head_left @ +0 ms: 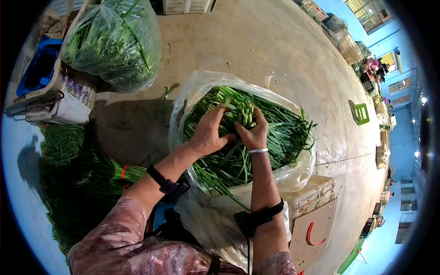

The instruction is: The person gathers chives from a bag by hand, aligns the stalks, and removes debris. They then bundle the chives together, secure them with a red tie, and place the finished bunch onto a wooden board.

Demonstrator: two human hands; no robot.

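A bunch of green stalks [246, 115], pale at its cut ends, is between my two hands. My right hand [255, 134] closes on its near right side, with the thumb pressed against the stalks. My left hand [211, 133] curls about the left side, its fingertips partly hidden by the leaves. Below both hands lies a heap of long, flat green leaves, like garlic chives [286, 137], in an open clear plastic bag [176, 120]. Some leaves hang over the bag's near edge.
Tied bundles of greens [82, 178] lie at the left. A full plastic bag of greens [117, 50] stands beside a white crate [75, 98] and a blue basket [39, 66]. At the right are a box [314, 229] and, farther off, a green stool [361, 114].
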